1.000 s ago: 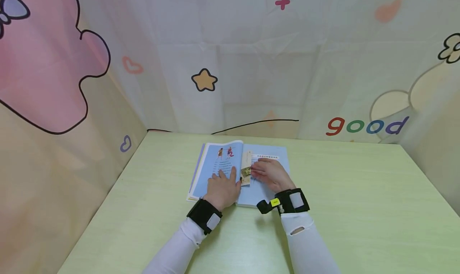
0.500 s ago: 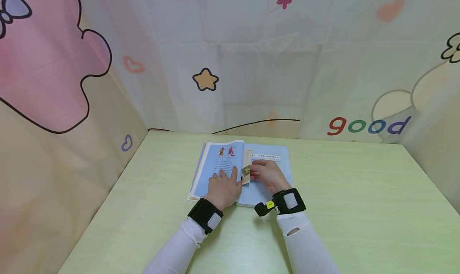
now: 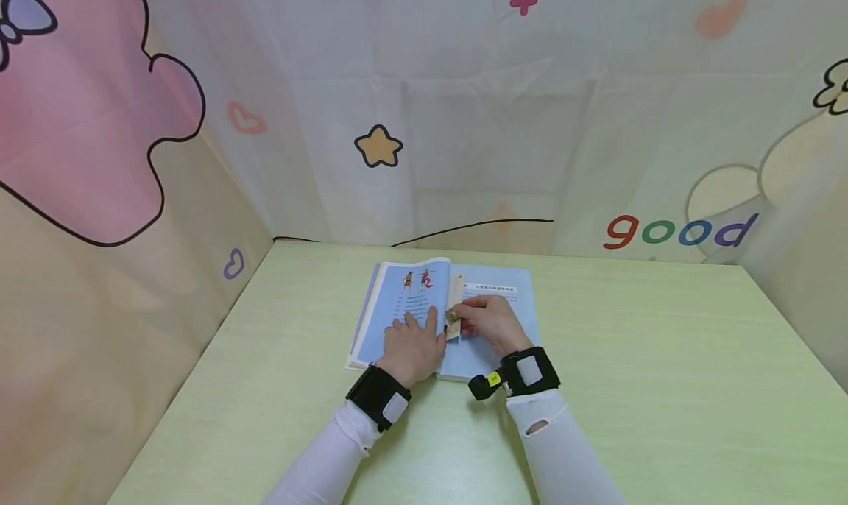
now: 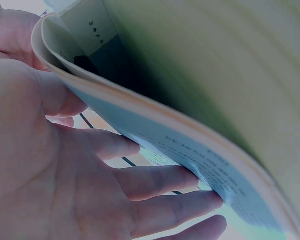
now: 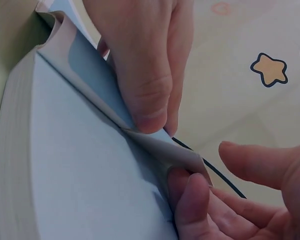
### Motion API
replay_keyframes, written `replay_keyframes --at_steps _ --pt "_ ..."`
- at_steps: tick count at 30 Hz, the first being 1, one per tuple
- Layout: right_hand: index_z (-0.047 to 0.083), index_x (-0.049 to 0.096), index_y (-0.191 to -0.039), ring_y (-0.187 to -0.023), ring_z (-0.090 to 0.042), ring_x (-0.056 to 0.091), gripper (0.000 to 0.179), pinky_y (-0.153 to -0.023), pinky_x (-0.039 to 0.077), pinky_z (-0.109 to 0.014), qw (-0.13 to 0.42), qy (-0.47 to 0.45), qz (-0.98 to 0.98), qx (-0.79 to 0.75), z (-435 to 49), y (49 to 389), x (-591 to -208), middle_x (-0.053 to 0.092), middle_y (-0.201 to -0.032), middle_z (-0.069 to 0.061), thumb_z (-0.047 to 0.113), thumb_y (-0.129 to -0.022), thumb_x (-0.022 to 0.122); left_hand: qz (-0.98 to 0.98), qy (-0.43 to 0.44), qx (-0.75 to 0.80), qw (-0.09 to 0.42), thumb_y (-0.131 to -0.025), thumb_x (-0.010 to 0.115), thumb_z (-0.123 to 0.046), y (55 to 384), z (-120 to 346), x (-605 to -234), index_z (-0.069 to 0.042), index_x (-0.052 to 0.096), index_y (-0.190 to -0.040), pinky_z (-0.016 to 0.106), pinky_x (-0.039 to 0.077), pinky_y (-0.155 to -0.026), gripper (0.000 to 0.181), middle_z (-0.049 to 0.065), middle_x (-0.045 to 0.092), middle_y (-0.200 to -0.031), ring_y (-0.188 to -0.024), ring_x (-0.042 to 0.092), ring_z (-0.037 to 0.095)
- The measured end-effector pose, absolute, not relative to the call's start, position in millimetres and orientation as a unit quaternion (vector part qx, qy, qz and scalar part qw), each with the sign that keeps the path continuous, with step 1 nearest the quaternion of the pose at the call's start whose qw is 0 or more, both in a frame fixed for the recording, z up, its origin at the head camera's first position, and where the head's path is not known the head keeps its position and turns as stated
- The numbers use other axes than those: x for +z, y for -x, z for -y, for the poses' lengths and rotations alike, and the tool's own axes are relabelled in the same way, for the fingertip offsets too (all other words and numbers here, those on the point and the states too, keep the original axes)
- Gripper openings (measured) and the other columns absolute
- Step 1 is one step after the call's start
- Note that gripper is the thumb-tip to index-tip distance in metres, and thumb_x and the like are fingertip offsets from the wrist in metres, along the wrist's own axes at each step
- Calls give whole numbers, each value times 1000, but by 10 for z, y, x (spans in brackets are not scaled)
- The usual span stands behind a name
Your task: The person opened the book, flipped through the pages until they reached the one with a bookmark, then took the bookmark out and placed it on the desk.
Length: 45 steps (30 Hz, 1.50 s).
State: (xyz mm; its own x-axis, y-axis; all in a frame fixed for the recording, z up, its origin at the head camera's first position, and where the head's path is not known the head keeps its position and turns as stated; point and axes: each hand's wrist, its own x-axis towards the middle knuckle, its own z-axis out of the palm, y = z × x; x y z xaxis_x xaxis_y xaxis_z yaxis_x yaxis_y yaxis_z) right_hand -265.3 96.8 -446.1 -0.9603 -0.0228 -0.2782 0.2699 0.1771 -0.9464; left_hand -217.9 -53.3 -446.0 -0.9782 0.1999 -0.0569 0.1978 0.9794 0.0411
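An open book (image 3: pixel 397 350) with light blue pages lies at the table's middle. My left hand (image 3: pixel 412 349) presses its left page, fingers spread and nearly straight; in the left wrist view the fingers (image 4: pixel 155 180) rest against the curved page. A narrow beige bookmark (image 3: pixel 457 288) with a picture sits along the inner fold. My right hand (image 3: pixel 493 322) holds the bookmark's free edge over the right page, fingers curled. In the right wrist view the lifted bookmark (image 5: pixel 165 150) meets the curled fingertips (image 5: pixel 192 192). Fingers cover part of its picture.
The pale green table (image 3: pixel 662 358) surrounds the book. A printed curtain (image 3: pixel 477 144) with a star, hearts and the word "good" stands along the back and sides. Each wrist wears a black strap (image 3: pixel 379 397).
My right hand has come slightly left and its fingers have moved from beside the bookmark onto it. The left hand stays on the left page, and the book lies as before.
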Motion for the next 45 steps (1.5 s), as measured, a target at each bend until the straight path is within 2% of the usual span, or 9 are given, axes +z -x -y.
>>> replay_keyframes --at_steps 8,16,24,45 --pt "-5 71 -103 -58 -14 60 21 -55 50 -24 111 -67 -769 -626 -975 2642 -4477 68 -81 -10 12 -91 71 -994 -100 19 26 -104 38 -43 2188 530 -4477 -11 40 -150 55 46 -89 56 32 51 -134 -116 52 51" --pt "-7 70 -102 -57 -14 61 20 -54 51 -24 109 -64 -771 -624 -964 2631 -4481 69 -81 -11 9 -91 69 -994 -100 22 23 -104 38 -43 2181 532 -4477 -11 40 -150 56 46 -89 57 33 51 -133 -116 52 52" --pt "-10 70 -98 -54 -13 62 19 -52 53 -24 109 -58 -766 -631 -967 2622 -4496 68 -74 -10 7 -91 68 -994 -97 25 34 -104 38 -44 2173 536 -4463 -12 38 -151 56 45 -91 57 33 49 -135 -117 51 51" --pt "-8 68 -97 -62 -15 64 17 -59 55 -27 112 -57 -783 -609 -1181 2656 -4494 67 -80 -11 8 -92 65 -994 -103 12 25 -104 36 -43 2168 549 -4456 -12 39 -151 56 47 -88 56 32 51 -134 -116 53 51"
